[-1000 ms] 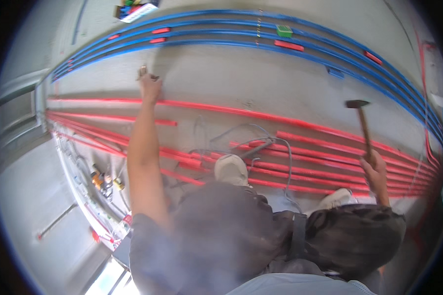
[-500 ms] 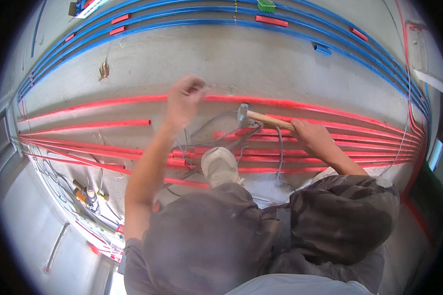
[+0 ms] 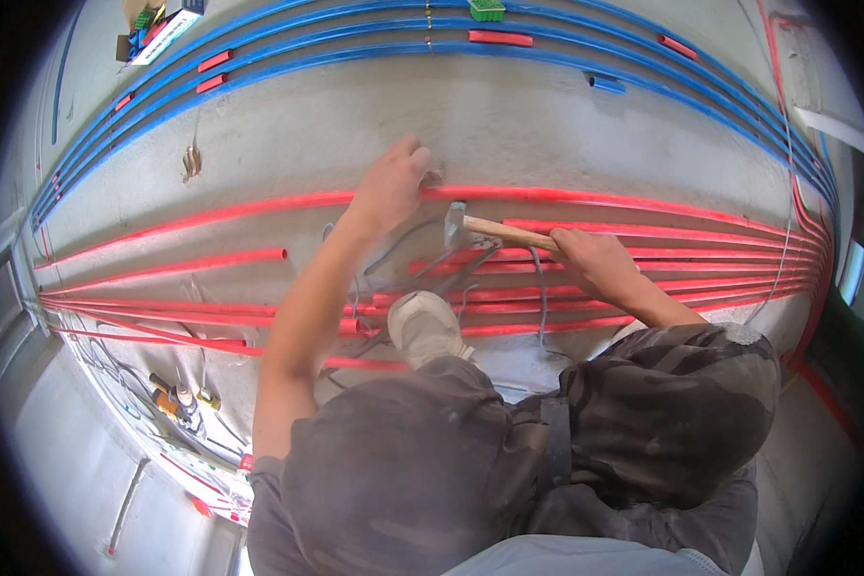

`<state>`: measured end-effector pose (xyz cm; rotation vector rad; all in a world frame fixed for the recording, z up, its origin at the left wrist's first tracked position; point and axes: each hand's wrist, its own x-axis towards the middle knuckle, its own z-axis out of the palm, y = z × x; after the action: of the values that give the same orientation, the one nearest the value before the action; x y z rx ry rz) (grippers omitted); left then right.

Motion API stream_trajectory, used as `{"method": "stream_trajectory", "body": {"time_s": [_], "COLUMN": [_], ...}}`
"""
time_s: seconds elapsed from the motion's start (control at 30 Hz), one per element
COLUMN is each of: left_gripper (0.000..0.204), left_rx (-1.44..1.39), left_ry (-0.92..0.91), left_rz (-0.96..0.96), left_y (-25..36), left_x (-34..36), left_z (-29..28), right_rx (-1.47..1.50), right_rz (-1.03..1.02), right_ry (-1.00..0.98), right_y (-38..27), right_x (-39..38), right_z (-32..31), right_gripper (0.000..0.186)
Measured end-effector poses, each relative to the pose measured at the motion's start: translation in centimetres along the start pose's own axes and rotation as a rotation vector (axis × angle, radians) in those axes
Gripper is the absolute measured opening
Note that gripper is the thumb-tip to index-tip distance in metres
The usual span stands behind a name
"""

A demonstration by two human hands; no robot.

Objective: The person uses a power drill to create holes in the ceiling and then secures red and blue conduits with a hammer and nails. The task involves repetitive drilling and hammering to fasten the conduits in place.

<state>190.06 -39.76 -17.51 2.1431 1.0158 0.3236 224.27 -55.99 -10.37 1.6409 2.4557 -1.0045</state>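
Note:
A hammer (image 3: 511,233) with a wooden handle and a grey metal head is gripped by my right hand (image 3: 595,264), its head pointing left. That head is just below the long upper red pipe (image 3: 557,195). Further up, my left hand (image 3: 394,187) reaches across this pipe, its fingers closed in a pinch at the pipe's far side. Something small and greyish shows by the fingertips, too small to name. Several shorter red pipes (image 3: 662,267) lie under and behind the hammer, with loose grey cable (image 3: 538,298) among them.
My shoe (image 3: 424,326) is planted among the red pipes. Blue pipes (image 3: 307,60) with red sleeves run along the far side, with a green box (image 3: 487,11) on them. An open carton (image 3: 168,34) is at the far left; a power drill (image 3: 171,401) lies at the lower left.
My left hand has moved right and down to the upper red pipe. The hammer has shifted slightly left with my right hand. The view has shifted a little.

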Motion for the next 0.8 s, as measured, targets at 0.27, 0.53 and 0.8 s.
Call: {"method": "stream_trajectory", "body": {"time_s": [0.27,0.53,0.8], "left_gripper": [0.04,0.027,0.022], "left_rx": [-0.444,-0.466,-0.642], "left_ry": [0.185,0.243,0.239], "left_rz": [-0.267,-0.261,-0.244], "left_y": [1.3,1.3,0.3], "left_x": [-1.7,-2.5,-2.0], "left_z": [-1.0,0.3,2.3], "right_rx": [0.04,0.095,0.108], "right_rz": [0.06,0.067,0.098], "right_ry": [0.004,0.007,-0.026], "right_y": [-0.7,-1.0,-0.5], "right_x": [-0.4,-0.3,-0.2], "right_z": [0.3,0.4,0.8], "right_gripper": [0.022,0.019,0.02]}}
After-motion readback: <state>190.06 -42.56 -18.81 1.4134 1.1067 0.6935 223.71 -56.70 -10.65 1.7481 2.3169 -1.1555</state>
